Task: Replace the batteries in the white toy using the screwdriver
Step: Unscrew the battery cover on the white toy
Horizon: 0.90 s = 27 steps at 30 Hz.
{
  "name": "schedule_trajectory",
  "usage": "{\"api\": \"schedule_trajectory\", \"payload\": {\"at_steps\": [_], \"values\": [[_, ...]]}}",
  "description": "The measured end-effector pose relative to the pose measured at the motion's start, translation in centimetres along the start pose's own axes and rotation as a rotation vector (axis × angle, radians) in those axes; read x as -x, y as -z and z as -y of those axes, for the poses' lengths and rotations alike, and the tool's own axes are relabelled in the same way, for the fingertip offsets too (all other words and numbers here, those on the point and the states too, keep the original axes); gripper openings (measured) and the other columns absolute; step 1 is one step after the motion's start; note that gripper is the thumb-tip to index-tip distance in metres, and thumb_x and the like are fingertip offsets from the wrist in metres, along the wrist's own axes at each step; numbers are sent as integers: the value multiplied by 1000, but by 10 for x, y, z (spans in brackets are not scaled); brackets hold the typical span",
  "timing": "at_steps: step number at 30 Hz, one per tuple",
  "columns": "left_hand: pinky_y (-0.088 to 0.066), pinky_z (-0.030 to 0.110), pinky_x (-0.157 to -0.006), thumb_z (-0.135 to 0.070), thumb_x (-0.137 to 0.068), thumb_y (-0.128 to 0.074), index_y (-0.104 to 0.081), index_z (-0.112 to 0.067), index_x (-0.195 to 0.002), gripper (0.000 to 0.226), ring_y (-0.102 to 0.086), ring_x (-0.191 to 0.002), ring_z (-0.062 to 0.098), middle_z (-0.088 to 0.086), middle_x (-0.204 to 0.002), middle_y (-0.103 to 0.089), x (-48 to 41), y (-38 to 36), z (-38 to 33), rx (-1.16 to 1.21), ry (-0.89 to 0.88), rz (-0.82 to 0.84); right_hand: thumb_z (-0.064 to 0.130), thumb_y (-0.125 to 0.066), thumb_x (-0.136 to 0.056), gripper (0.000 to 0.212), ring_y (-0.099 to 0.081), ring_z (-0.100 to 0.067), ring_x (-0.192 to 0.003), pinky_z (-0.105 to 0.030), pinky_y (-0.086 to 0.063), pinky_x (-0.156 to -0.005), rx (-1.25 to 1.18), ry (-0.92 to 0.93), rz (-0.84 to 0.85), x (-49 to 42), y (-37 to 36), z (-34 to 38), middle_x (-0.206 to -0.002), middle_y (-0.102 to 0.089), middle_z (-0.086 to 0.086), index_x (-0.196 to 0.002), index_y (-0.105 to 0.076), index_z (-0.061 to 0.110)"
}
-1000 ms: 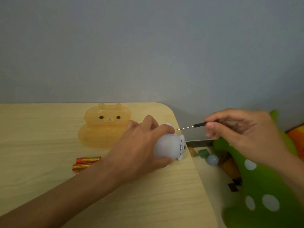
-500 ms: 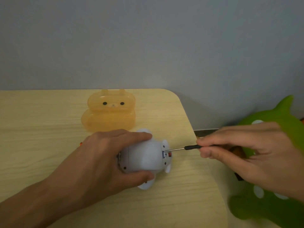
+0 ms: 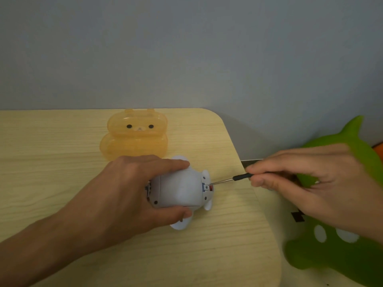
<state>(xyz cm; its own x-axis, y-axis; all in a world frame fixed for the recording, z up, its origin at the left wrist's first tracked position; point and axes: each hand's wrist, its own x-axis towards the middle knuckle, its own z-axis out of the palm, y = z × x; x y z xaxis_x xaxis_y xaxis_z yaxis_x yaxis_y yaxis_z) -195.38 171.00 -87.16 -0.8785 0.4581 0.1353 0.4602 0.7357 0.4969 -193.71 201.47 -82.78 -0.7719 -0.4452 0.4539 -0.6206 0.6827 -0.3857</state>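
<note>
The white toy (image 3: 182, 189) lies on its side on the wooden table (image 3: 62, 162), underside turned up toward me. My left hand (image 3: 126, 193) grips it, thumb below and fingers over the top. My right hand (image 3: 306, 183) pinches a thin black-handled screwdriver (image 3: 232, 180). Its metal tip touches a small red and metal fitting at the toy's right end. The batteries are hidden behind my left arm.
An orange translucent bear-shaped case (image 3: 134, 135) stands behind the toy near the wall. The table's rounded right edge runs just under the screwdriver. A green plush with white spots (image 3: 342, 245) sits off the table at the right.
The toy was turned over from face-forward to underside up and set on the table. My right hand came in from the right and put the screwdriver tip against the toy's end.
</note>
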Motion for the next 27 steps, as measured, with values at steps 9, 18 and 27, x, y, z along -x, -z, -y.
{"api": "schedule_trajectory", "payload": {"at_steps": [9, 18, 27], "values": [[-54, 19, -73, -83, -63, -66, -64, -49, -135, 80, -65, -93, -6, -29, -107, -72, -2, 0, 1, -1, -1, -2, 22, -82, -85, 11, -74, 6, -75, -7, -55, -69, -5, 16, 1, 0, -6, 1, -86, -81, 16, -95, -85, 18], [-55, 26, -67, -79, -65, -70, -68, -45, -132, 76, -66, -84, -2, -26, -102, -72, -1, 0, 3, -12, -23, -21, 40, -63, -98, 40, -57, -12, -44, -23, -43, -49, 132, 63, 69, -7, -13, 6, -55, -65, 5, -72, -76, 12], [-56, 27, -68, -83, -61, -67, -65, -51, -133, 79, -67, -89, 1, -24, -100, -73, -4, -2, 3, 19, -1, -19, 13, -64, -97, 20, -59, 12, -68, 1, -40, -64, 42, 33, 117, -10, -9, 7, -79, -67, 18, -112, -78, 14]]}}
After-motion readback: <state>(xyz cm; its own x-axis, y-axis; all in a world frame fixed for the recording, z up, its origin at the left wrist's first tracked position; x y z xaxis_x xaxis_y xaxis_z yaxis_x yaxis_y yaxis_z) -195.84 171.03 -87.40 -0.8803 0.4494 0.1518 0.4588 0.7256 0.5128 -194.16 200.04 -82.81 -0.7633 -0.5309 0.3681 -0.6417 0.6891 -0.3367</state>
